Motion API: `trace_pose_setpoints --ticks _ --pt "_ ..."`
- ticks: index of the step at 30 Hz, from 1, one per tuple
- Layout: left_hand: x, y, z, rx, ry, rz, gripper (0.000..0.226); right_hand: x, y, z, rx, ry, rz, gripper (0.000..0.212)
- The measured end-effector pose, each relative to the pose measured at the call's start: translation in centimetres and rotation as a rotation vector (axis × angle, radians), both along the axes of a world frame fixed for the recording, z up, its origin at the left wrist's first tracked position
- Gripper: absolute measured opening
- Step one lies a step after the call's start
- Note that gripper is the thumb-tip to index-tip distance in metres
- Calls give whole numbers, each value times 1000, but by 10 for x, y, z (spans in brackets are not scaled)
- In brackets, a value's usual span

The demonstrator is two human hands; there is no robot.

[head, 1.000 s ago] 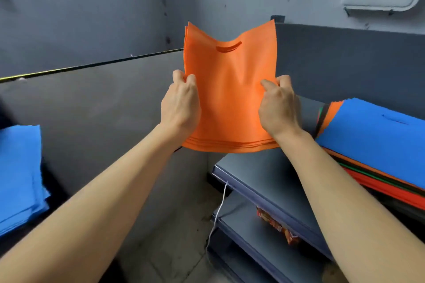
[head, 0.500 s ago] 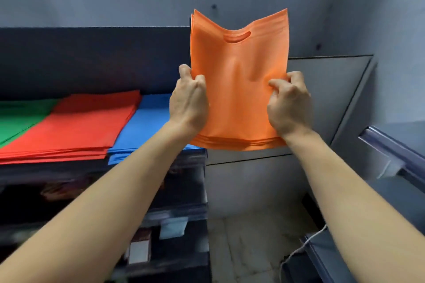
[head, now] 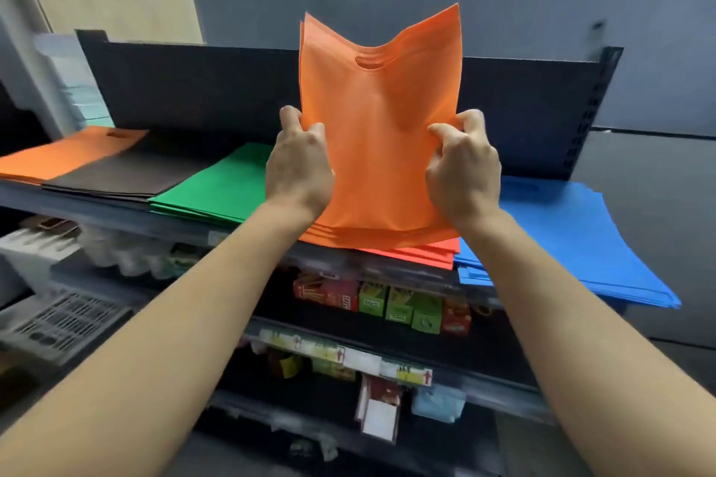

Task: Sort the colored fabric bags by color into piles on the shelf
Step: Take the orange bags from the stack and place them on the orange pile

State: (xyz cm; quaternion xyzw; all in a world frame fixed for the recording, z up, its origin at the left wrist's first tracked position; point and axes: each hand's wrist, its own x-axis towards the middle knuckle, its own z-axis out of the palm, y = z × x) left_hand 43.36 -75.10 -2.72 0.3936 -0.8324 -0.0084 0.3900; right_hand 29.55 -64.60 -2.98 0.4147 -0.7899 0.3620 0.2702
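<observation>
I hold a thin stack of orange fabric bags (head: 377,135) upright in front of me, handle cut-out at the top. My left hand (head: 298,166) grips its left edge and my right hand (head: 463,163) grips its right edge. Behind it the dark shelf (head: 186,223) carries piles in a row: orange pile (head: 66,153) at far left, then black pile (head: 128,170), green pile (head: 217,186), red pile (head: 422,250) mostly hidden by the held bags, and blue pile (head: 569,236) at right.
The shelf has a dark back panel (head: 193,89) and a perforated upright post (head: 592,105) at its right end. Lower shelves hold small red and green boxes (head: 387,302) and price tags. A grey grille (head: 66,321) sits low at left.
My view has swung left along the shelf, bringing the orange, black and green piles into sight. Both hands keep the same grip on the orange bags.
</observation>
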Motion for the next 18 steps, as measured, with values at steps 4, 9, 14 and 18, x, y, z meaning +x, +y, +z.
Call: trace_pose_setpoints --ticks 4,9,14,18 --pt "61 -62 0 7 -14 78 33 53 -74 -1 21 -17 68 33" --pt "132 -123 -5 24 -21 185 36 115 -153 -4 53 -40 177 33" --pt "203 -167 -8 22 -22 321 38 175 -222 -1 73 -20 315 31" --pt "258 -201 -12 29 -38 438 39 226 -276 -4 87 -32 438 29"
